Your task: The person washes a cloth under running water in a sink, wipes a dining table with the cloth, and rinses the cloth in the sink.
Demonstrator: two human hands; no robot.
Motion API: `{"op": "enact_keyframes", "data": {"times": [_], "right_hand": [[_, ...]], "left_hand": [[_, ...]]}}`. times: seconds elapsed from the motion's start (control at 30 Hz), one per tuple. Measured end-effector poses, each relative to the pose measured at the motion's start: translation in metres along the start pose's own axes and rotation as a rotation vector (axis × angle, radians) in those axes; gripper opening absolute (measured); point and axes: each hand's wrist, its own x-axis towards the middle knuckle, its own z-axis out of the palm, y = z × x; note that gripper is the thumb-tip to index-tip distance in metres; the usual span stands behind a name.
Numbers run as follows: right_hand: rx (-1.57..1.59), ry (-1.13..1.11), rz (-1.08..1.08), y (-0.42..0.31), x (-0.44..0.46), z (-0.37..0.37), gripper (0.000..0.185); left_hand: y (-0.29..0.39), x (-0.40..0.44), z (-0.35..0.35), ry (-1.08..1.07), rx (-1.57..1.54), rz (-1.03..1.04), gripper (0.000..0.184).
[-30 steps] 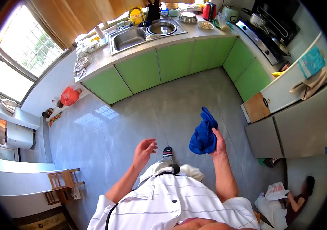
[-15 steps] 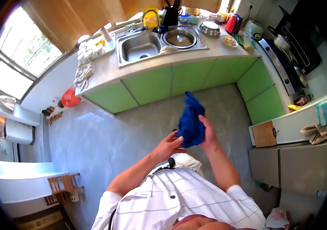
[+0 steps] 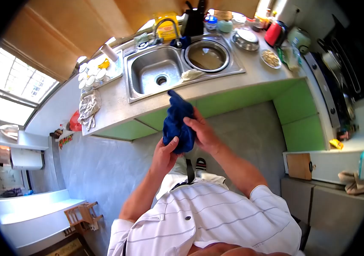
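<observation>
A bunched dark blue cloth [image 3: 177, 123] hangs between my two hands, just in front of the counter edge. My left hand [image 3: 165, 154] grips its lower left part, thumb on top. On the cloth's right side, my right hand [image 3: 202, 131] holds it with the thumb pressed on the front and the fingers hidden behind. Beyond the cloth is the metal sink [image 3: 155, 70] with a drain at its bottom. A round metal basin [image 3: 206, 55] with liquid in it sits in the right bowl, and a pale cloth [image 3: 192, 75] lies between the bowls.
White cups [image 3: 91, 77] on a tray and a grey rag [image 3: 89, 106] are at the counter's left. A plate of food [image 3: 270, 59], a red kettle [image 3: 275, 33] and a stove [image 3: 325, 87] are at the right. A wooden chair [image 3: 82, 215] stands at lower left.
The sink and counter have come closer. My left hand, free and apart at first, has joined my right hand on the blue cloth, which has moved left in view.
</observation>
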Motion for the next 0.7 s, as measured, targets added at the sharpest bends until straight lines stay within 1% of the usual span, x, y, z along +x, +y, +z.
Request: {"op": "enact_keyframes", "data": {"times": [0.03,0.1,0.13,0.17,0.2,0.27,0.3,0.37,0.43,0.5,0.53,0.57,0.63,0.67,0.7], "right_hand": [[0.000,-0.008,0.018,-0.001,0.018,-0.002,0.044],[0.005,0.014,-0.018,-0.004,0.051,-0.003,0.046],[-0.025,0.015,-0.059,-0.002,0.068,-0.005,0.047],[-0.022,0.014,-0.054,-0.002,0.085,-0.004,0.047],[0.015,0.039,-0.045,-0.004,0.101,-0.003,0.048],[0.053,0.081,-0.007,-0.002,0.129,-0.002,0.049],[0.078,0.091,-0.008,-0.001,0.144,0.000,0.049],[0.123,0.105,-0.018,-0.002,0.180,-0.001,0.048],[0.088,0.090,0.005,0.005,0.204,-0.011,0.048],[0.126,0.120,0.056,0.005,0.231,-0.015,0.046],[0.155,0.186,0.092,0.004,0.243,-0.013,0.039],[0.152,0.188,0.096,0.004,0.256,-0.018,0.039],[0.020,0.211,0.162,0.007,0.279,-0.030,0.033],[0.022,0.212,0.185,0.008,0.289,-0.037,0.025],[0.025,0.208,0.194,0.009,0.297,-0.042,0.025]], "left_hand": [[0.015,0.012,0.001,-0.007,-0.005,0.023,0.034],[0.041,0.035,0.004,-0.013,-0.018,0.053,0.035],[0.054,0.044,0.004,0.007,-0.034,0.053,0.039],[0.067,0.056,0.001,0.028,-0.047,0.049,0.043],[0.081,0.071,-0.004,0.035,-0.049,0.049,0.043],[0.103,0.096,-0.015,-0.030,-0.098,0.047,0.046],[0.115,0.107,-0.020,-0.018,-0.103,0.040,0.046],[0.139,0.134,-0.029,-0.009,-0.031,0.127,0.044],[0.158,0.160,-0.045,0.017,-0.007,0.125,0.041],[0.173,0.181,-0.054,0.066,0.012,0.166,0.038],[0.183,0.192,-0.056,0.064,0.012,0.168,0.038],[0.190,0.200,-0.058,0.055,0.017,0.177,0.036],[0.198,0.215,-0.064,0.064,0.010,0.184,0.034],[0.201,0.226,-0.069,0.064,0.030,0.219,0.034],[0.206,0.234,-0.069,0.064,0.056,0.255,0.033]]}}
